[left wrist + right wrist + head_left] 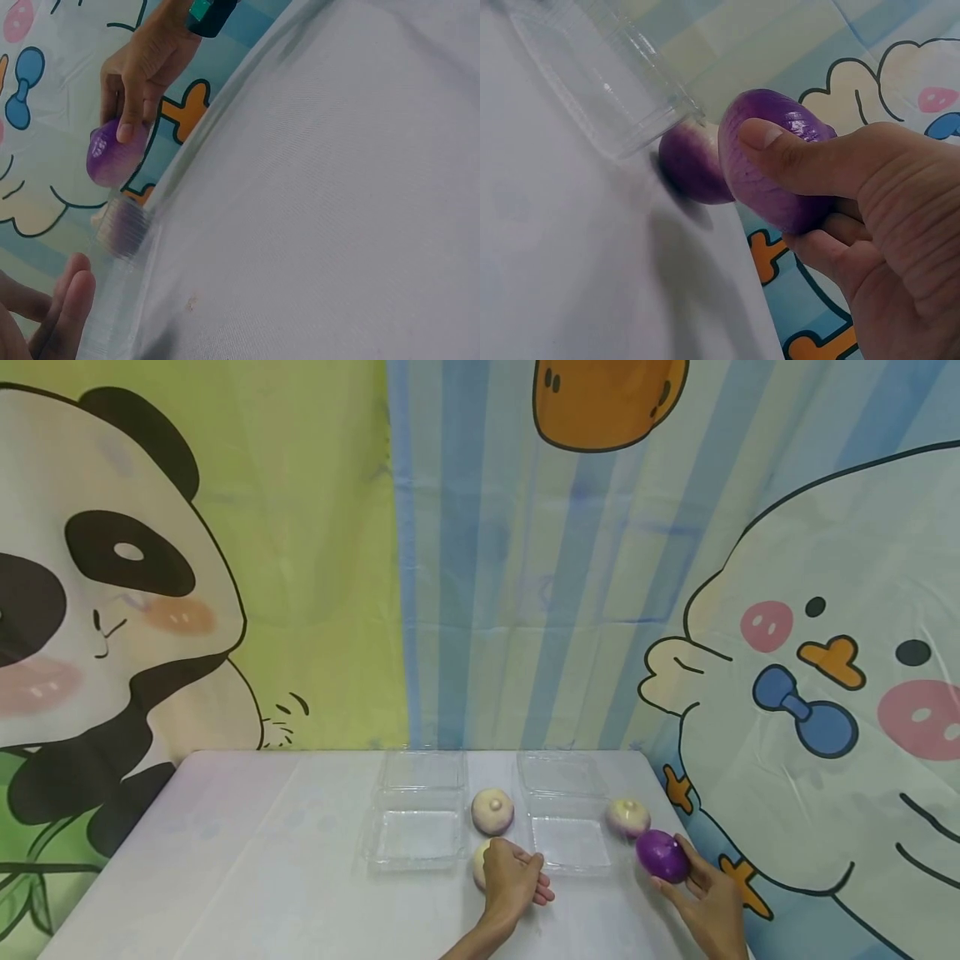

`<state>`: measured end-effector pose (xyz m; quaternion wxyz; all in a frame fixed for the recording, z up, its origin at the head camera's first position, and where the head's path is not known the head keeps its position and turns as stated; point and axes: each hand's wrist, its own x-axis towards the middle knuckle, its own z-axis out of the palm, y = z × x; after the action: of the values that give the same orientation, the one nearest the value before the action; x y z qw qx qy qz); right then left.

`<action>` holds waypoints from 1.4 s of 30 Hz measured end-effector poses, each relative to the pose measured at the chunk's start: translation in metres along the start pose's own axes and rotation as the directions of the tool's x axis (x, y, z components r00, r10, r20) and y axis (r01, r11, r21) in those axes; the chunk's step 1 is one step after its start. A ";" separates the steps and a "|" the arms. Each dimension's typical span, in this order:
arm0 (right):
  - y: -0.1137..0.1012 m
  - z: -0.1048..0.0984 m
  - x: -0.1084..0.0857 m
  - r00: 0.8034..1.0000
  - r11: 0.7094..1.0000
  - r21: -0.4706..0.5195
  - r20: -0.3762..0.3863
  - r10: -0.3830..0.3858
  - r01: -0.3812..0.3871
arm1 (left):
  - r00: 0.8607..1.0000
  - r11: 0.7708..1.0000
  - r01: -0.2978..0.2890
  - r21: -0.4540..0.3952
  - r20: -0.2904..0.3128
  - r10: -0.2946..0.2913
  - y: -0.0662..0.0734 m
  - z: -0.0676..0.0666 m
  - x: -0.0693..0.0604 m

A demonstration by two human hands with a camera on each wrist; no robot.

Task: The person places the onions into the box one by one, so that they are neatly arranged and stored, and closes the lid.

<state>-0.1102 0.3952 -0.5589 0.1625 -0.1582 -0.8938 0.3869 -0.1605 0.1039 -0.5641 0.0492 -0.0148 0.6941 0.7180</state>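
In the head view my right hand (712,902) grips a glossy purple round vegetable (662,856) between thumb and fingers, at the table's right side. The right wrist view shows the thumb pressed on this purple vegetable (769,161). A second one, pale-topped and purple below (628,817), rests beside it on the table. My left hand (513,881) hovers low at the middle, fingers loosely bent with nothing visible in them, partly covering a pale round vegetable (479,865). Another pale one (492,812) sits behind that. The left wrist view shows the left fingers (71,307) empty.
Two clear plastic containers with lids raised or laid back stand on the white table (225,860): the left container (417,837) and the right container (570,843). Behind hangs a cartoon-printed curtain (322,568).
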 end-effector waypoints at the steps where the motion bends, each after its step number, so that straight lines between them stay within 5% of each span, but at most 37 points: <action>1: -0.001 0.000 0.000 1.000 1.000 0.000 0.000 -0.001 0.001 | 1.000 1.000 -0.004 -0.002 0.000 0.004 0.000 0.000 0.000; 22: -0.018 0.006 0.001 0.998 0.999 0.024 0.046 -0.050 0.048 | 1.000 1.000 0.003 -0.001 -0.009 -0.003 -0.001 -0.001 0.000; 42: -0.027 0.013 0.004 0.987 0.985 0.056 0.005 -0.162 0.161 | 1.000 1.000 -0.008 -0.001 0.000 0.008 0.001 0.000 -0.001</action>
<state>-0.1234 0.3703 -0.5465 0.1934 -0.0787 -0.8933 0.3980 -0.1598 0.1034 -0.5627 0.0464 -0.0121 0.6938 0.7186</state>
